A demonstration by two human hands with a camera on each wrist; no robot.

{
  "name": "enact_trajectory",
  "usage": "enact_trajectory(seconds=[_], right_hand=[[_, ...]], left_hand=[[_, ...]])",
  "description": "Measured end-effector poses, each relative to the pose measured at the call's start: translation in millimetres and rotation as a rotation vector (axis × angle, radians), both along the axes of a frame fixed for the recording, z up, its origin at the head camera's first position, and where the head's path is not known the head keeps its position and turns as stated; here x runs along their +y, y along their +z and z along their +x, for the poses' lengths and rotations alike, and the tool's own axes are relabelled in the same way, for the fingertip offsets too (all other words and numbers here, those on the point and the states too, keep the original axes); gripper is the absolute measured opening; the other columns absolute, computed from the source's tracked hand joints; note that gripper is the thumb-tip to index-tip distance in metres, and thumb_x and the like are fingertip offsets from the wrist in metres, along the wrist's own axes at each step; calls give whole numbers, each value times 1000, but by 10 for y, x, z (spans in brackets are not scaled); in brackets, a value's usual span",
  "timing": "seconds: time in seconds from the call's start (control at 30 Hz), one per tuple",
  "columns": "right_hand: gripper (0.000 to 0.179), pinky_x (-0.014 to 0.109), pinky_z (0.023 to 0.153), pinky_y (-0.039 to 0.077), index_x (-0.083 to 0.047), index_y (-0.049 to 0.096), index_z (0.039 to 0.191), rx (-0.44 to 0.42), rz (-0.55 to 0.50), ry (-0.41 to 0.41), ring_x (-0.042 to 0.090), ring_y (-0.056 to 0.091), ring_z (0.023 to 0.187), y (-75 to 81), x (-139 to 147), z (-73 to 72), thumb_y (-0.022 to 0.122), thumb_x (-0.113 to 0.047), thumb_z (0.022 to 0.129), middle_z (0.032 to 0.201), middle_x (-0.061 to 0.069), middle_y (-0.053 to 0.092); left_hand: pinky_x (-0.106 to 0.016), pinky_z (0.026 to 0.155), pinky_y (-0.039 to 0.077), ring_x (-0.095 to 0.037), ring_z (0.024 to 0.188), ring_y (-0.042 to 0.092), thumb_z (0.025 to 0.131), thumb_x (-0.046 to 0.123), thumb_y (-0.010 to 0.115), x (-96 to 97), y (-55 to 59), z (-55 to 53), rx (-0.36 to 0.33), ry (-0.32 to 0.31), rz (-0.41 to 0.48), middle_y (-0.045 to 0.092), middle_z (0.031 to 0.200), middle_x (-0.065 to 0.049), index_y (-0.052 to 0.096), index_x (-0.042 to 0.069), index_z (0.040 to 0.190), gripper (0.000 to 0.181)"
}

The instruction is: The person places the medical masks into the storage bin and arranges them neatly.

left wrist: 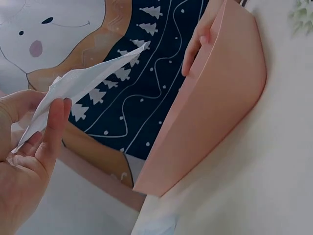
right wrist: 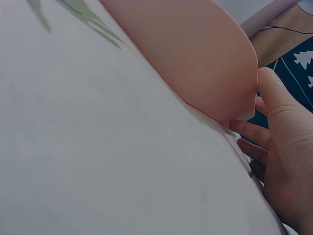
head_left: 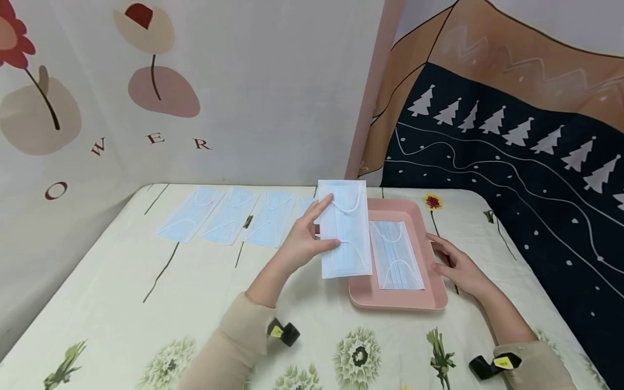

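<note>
- Surface: before you lies a table cover [head_left: 209, 287], off-white and printed with green blooms, thin stems and a red-and-yellow flower at the far right.
- Room: a pale backdrop [head_left: 273, 81] with flower shapes and the letters O, W, E, R rises on the far and left sides; a dark blue hanging [head_left: 560, 216] with white trees falls along the right (its upper band is brown).
- Tray: the pink tray [head_left: 390, 300] rests on the cover, right of centre, with one flat mask [head_left: 397, 260] lying inside it, ear loops uppermost.
- Row: to the left, on the far part of the cover, lie three pale blue masks [head_left: 229, 216] side by side; a fourth mask [head_left: 303, 205] at the row's right end is partly hidden by your hand.
- Left hand: your left hand [head_left: 304, 238] pinches a raised mask [head_left: 348, 233] by its left side, thumb opposed to fingers with only a narrow gap; the mask stands over the tray's left side, clear of the cover.
- Right hand: your right hand [head_left: 460, 271] touches the tray's right wall, its fingers loosely extended and moderately spread (your thumb meets the rim).
</note>
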State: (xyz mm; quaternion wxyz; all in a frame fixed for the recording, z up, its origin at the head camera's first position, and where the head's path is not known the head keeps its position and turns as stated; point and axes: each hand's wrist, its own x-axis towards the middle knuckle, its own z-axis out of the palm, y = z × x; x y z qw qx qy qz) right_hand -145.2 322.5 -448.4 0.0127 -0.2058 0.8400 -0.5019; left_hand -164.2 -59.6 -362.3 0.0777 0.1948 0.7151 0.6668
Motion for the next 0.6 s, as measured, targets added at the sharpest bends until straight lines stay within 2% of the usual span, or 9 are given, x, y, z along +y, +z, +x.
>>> enact_trajectory(seconds=[0.23, 0.43, 0.57, 0.6], right_hand=[[63, 6, 95, 29, -3, 29, 149, -1, 0, 6, -8, 40, 117, -14, -15, -7, 58, -2, 94, 134, 30, 44], [63, 6, 95, 30, -4, 28, 150, -7, 2, 8, -8, 40, 116, -8, -12, -6, 58, -3, 94, 134, 29, 44], [63, 6, 95, 29, -4, 28, 150, -6, -1, 8, -8, 40, 117, -9, 2, -1, 58, -1, 94, 134, 30, 43], [63, 6, 95, 29, -3, 28, 150, -3, 0, 9, -8, 39, 117, -9, 2, -1, 58, -1, 94, 134, 30, 43]], left_hand=[[-32, 79, 54, -26, 98, 62, 79, -6, 73, 251, -70, -45, -43, -31, 10, 8, 158, -10, 31, 28, 151, 90], [-30, 78, 54, -21, 96, 63, 78, -6, 74, 493, -129, -69, -99, -11, 1, 16, 157, -4, 34, 31, 149, 90], [-29, 80, 54, -20, 98, 64, 77, -10, 72, 655, -185, -81, -141, -33, 53, 13, 158, -2, 35, 29, 149, 90], [-29, 79, 54, -20, 97, 64, 77, -11, 72, 691, -202, -84, -149, -42, 69, 19, 156, -4, 35, 28, 150, 90]])
